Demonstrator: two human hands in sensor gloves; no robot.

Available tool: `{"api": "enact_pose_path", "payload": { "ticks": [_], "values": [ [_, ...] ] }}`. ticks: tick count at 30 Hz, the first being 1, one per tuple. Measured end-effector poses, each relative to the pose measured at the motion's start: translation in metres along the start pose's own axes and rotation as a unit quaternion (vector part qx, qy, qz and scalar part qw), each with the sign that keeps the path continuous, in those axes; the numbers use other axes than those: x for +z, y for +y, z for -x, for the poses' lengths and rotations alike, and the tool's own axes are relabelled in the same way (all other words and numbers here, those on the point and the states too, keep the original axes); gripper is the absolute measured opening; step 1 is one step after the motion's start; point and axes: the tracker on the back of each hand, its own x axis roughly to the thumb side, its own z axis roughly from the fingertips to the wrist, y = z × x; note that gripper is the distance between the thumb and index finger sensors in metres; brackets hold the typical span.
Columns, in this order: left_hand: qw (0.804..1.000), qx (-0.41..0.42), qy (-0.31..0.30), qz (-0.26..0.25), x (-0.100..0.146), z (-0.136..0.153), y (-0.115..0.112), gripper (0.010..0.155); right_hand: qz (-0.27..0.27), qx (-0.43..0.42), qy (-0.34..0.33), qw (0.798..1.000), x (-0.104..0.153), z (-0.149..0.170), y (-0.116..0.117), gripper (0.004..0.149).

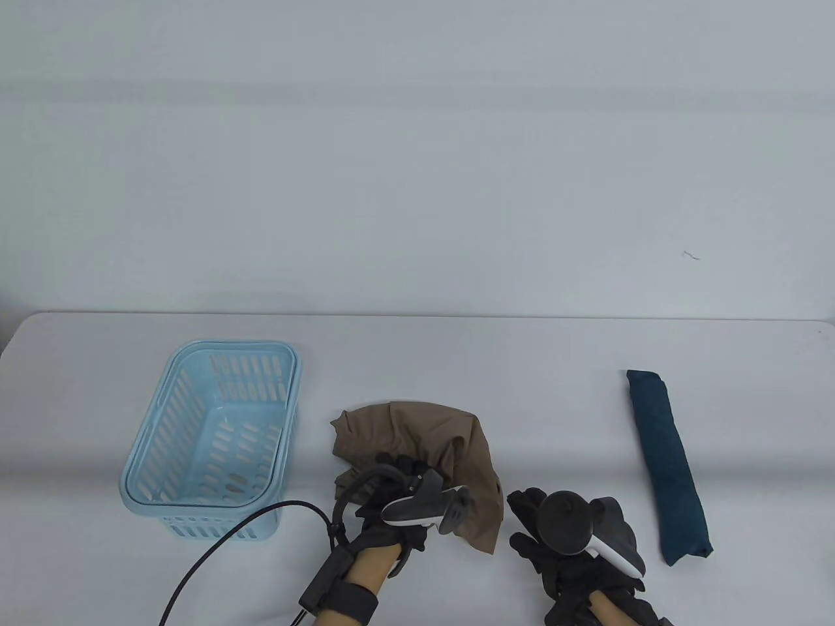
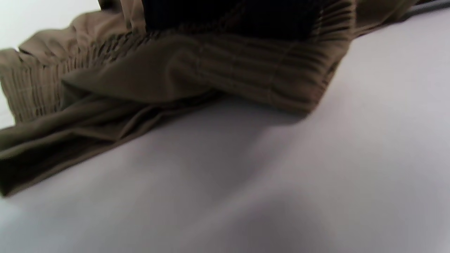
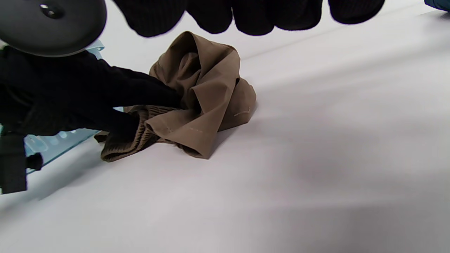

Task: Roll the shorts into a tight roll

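Note:
Brown shorts (image 1: pixel 417 440) lie crumpled on the white table near its front middle. My left hand (image 1: pixel 391 479) grips them at the ribbed waistband (image 2: pixel 246 70), as the right wrist view shows (image 3: pixel 133 102). The shorts fill the top of the left wrist view and sit bunched in the right wrist view (image 3: pixel 207 95). My right hand (image 1: pixel 541 528) hovers just right of the shorts, apart from them, holding nothing; its fingertips (image 3: pixel 246 17) hang at the top of its wrist view.
A light blue slotted basket (image 1: pixel 147 456) stands left of the shorts. A dark blue rolled garment (image 1: pixel 668 463) lies at the right. A black cable (image 1: pixel 248 528) runs from my left wrist to the front edge.

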Motion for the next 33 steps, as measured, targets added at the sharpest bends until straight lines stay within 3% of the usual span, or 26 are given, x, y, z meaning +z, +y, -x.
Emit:
{"api": "enact_pose_path", "payload": {
  "ticks": [8, 18, 22, 24, 27, 31, 33],
  "values": [
    [0.995, 0.088, 0.035, -0.031, 0.004, 0.008, 0.030, 0.044, -0.032, 0.001, -0.014, 0.999, 0.000, -0.007, 0.005, 0.058],
    [0.983, 0.154, 0.038, -0.093, 0.027, 0.001, 0.068, 0.044, -0.041, -0.035, -0.037, 0.998, 0.003, -0.015, 0.009, 0.086],
    [0.980, 0.160, 0.028, -0.113, 0.035, -0.008, 0.075, 0.045, -0.051, -0.066, -0.059, 0.995, 0.005, -0.023, 0.011, 0.091],
    [0.980, 0.164, 0.023, -0.115, 0.037, -0.012, 0.076, 0.045, -0.029, -0.078, -0.069, 0.994, 0.007, -0.027, 0.011, 0.090],
    [0.978, 0.168, 0.013, -0.125, 0.041, -0.020, 0.077, 0.045, -0.003, -0.068, -0.060, 0.996, 0.010, -0.032, 0.012, 0.083],
    [0.975, 0.173, 0.018, -0.140, 0.047, -0.018, 0.075, 0.045, 0.043, -0.045, -0.036, 0.997, 0.009, -0.033, 0.014, 0.051],
    [0.974, 0.170, 0.031, -0.145, 0.050, -0.013, 0.073, 0.046, 0.076, -0.051, -0.040, 0.995, 0.011, -0.032, 0.008, 0.046]
  ]
}}
